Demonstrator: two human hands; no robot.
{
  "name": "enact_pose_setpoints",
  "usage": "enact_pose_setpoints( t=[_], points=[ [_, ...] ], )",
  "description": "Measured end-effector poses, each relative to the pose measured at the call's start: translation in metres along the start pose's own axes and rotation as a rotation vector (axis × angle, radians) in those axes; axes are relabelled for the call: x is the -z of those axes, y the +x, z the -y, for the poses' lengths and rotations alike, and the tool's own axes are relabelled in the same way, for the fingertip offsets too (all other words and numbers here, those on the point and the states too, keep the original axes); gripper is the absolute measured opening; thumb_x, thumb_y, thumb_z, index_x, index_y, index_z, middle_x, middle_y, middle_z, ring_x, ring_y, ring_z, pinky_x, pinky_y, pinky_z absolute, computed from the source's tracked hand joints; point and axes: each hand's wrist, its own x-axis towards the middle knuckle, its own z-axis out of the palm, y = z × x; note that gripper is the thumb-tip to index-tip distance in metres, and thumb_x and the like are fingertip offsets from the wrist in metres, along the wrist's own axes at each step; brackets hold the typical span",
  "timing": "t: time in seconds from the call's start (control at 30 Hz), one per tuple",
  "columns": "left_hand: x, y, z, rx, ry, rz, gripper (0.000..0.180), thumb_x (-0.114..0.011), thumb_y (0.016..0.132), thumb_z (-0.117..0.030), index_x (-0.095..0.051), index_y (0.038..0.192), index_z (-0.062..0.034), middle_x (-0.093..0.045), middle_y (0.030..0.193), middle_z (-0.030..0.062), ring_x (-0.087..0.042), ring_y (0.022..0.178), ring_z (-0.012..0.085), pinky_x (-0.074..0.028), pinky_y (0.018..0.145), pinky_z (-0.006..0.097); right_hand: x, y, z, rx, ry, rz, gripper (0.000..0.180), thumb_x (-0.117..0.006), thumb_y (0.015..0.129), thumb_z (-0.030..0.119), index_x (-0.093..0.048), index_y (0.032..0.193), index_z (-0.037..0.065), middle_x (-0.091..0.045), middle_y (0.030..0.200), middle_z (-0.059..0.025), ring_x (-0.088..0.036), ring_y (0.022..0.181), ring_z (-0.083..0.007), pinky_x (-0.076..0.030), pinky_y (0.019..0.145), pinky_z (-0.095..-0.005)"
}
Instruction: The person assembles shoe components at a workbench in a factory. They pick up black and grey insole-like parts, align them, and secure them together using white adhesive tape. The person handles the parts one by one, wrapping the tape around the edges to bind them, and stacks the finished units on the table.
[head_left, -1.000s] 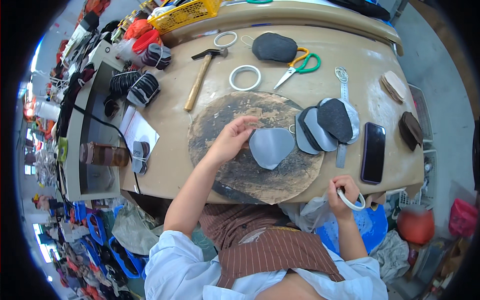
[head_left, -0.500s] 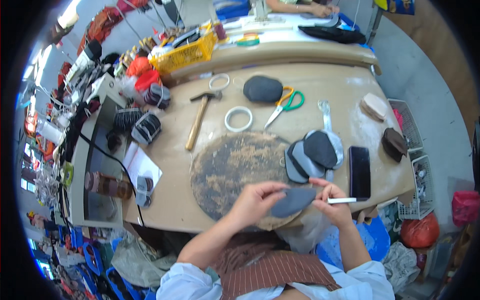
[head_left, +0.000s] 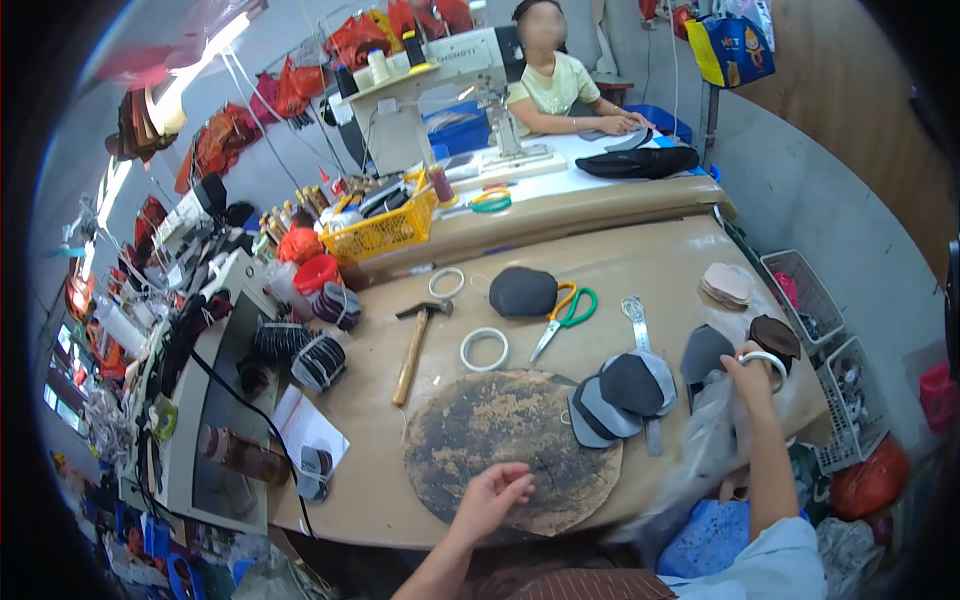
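Note:
My left hand (head_left: 494,498) hovers over the near part of the round worn board (head_left: 470,420), its fingers loosely curled with nothing in them. Far to the right, my right hand (head_left: 750,380) has a narrow white tape roll (head_left: 779,370) hooked in it. Its fingertips are at the edge of a dark grey rounded piece (head_left: 706,352); whether they grip it I cannot tell. Blurred clear plastic (head_left: 708,430) lies beside that hand and spills over the table's near edge. Overlapping grey and black pieces (head_left: 638,386) rest on the board's right edge.
Behind the board lie a hammer (head_left: 411,350), white tape rings (head_left: 485,349), scissors (head_left: 563,318) and a dark stack (head_left: 523,291). Beige pieces (head_left: 727,286) and a brown bundle (head_left: 775,336) are at the right. A co-worker (head_left: 560,95) sits across, behind a yellow basket (head_left: 385,228).
My right hand has moved right and away from me, and the dark grey piece is now by the brown bundle. My left hand has let go of it. The view has tilted up.

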Motion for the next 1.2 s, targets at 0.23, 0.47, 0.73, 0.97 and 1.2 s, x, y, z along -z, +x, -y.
enact_pose_setpoints(
  t=[0.23, 0.47, 0.73, 0.97, 1.2],
  points=[
    [0.005, -0.007, -0.003, 0.152, -0.321, -0.011, 0.048, -0.052, 0.098, -0.020, -0.037, 0.137, 0.0022, -0.051, 0.133, 0.0185, -0.054, 0.119, 0.0249, -0.047, 0.097, 0.035, -0.040, -0.019, 0.031, 0.309, 0.179, 0.262, 0.035, -0.077, 0.071, 0.023, -0.049, 0.071, 0.004, -0.056, 0.080, -0.0117, -0.056, 0.076, -0.0253, -0.044, 0.066, -0.0392],
    [-0.038, 0.091, -0.011, 0.333, -0.507, 0.082, 0.045, -0.041, 0.101, -0.034, -0.043, 0.129, 0.0016, -0.057, 0.125, 0.0140, -0.056, 0.114, 0.0229, -0.045, 0.097, 0.039, -0.095, -0.011, 0.053, 0.202, 0.012, 0.589, 0.039, -0.078, 0.072, 0.035, -0.054, 0.072, 0.004, -0.057, 0.079, -0.0123, -0.056, 0.075, -0.0250, -0.046, 0.068, -0.0376],
    [-0.079, 0.126, -0.035, 0.035, 0.021, 0.040, 0.053, -0.064, 0.090, -0.035, -0.050, 0.120, 0.0056, -0.062, 0.109, 0.0144, -0.060, 0.099, 0.0200, -0.047, 0.087, 0.032, -0.091, -0.026, 0.073, 0.307, 0.026, 0.724, 0.032, -0.079, 0.073, 0.026, -0.053, 0.072, 0.006, -0.055, 0.109, -0.0183, -0.046, 0.122, -0.0329, -0.041, 0.093, -0.0401],
    [-0.086, 0.144, -0.024, -0.129, 0.189, -0.118, 0.060, -0.080, 0.075, -0.017, -0.049, 0.120, 0.0081, -0.061, 0.111, 0.0174, -0.060, 0.100, 0.0195, -0.050, 0.085, 0.030, -0.094, -0.054, 0.086, 0.225, 0.118, 0.755, 0.032, -0.079, 0.072, 0.029, -0.055, 0.072, 0.007, -0.053, 0.113, -0.0211, -0.050, 0.116, -0.0356, -0.042, 0.091, -0.0406],
    [-0.022, 0.051, -0.007, -0.143, 0.150, -0.118, 0.068, -0.080, 0.075, -0.015, -0.041, 0.128, 0.0046, -0.057, 0.111, 0.0159, -0.060, 0.098, 0.0212, -0.051, 0.083, 0.032, -0.091, -0.142, 0.114, 0.429, 0.261, 0.758, 0.026, -0.079, 0.071, 0.025, -0.059, 0.072, 0.008, -0.043, 0.131, -0.0282, -0.041, 0.125, -0.0420, -0.036, 0.100, -0.0446]
  ],
)
